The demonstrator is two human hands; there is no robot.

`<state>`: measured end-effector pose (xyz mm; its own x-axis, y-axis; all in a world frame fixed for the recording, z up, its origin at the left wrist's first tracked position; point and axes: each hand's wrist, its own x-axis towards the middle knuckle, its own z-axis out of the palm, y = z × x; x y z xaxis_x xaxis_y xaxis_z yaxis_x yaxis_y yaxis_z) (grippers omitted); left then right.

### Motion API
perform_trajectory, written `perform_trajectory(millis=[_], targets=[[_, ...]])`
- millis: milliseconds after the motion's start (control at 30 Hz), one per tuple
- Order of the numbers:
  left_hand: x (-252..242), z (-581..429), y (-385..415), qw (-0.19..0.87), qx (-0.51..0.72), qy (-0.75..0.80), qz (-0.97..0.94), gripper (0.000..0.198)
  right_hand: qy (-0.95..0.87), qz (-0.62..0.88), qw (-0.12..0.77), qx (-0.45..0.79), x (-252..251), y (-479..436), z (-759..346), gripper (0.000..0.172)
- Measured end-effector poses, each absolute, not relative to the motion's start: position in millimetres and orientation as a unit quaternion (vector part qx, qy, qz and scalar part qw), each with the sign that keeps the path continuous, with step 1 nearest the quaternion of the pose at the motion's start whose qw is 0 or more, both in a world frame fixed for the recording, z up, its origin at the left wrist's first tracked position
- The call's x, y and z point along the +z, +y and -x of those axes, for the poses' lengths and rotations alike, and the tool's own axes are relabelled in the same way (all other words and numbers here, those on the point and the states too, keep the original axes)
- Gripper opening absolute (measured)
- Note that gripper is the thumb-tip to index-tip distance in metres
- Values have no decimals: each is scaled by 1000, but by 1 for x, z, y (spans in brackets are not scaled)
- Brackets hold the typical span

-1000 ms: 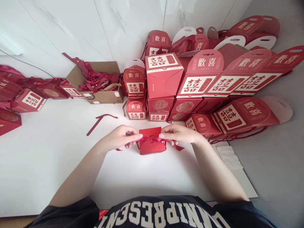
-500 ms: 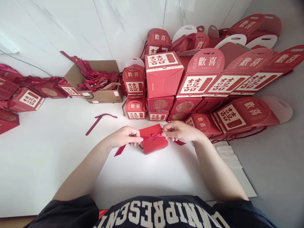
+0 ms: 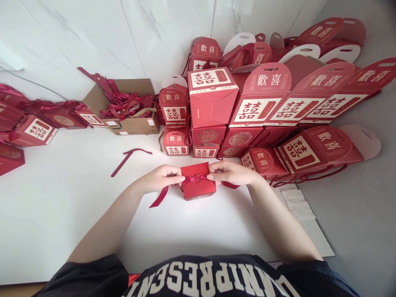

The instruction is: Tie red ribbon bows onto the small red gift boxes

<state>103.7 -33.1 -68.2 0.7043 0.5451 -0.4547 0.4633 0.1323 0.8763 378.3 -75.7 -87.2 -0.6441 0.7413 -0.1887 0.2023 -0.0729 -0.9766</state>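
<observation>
A small red gift box (image 3: 199, 189) sits on the white table in front of me. Dark red ribbon (image 3: 159, 198) crosses its top and is knotted at the middle. My left hand (image 3: 165, 178) pinches the ribbon at the box's left edge, and one tail hangs below it to the table. At the right edge my right hand (image 3: 227, 172) pinches the other side of the ribbon; its tail shows under the wrist. The fingertips of both hands lie close against the box. Some of the fingers are hidden behind it.
Stacked red gift boxes (image 3: 260, 109) stand behind and to the right. A cardboard box (image 3: 136, 126) full of ribbons is at the back left, near more finished boxes (image 3: 35, 130). One loose ribbon (image 3: 123, 160) lies on the table (image 3: 77, 206). White paper (image 3: 297, 204) rests at the right.
My two hands have come slightly closer together along the ribbon, thumbs now nearer the knot. The box has turned a little to face me more squarely.
</observation>
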Motion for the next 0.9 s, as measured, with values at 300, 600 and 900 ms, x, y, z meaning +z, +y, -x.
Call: perform_trajectory(millis=[300,600,900], targets=[[-63,-99,-32,642,28,364,-674,31,-633,412,201,624,-92,-73,-381,42],[-62,-98,-32,631,33,390,-670,37,-649,406,174,620,-84,-75,-380,46],[-60,-94,-27,579,18,376,-724,33,-678,442,157,565,-82,-75,-384,44]])
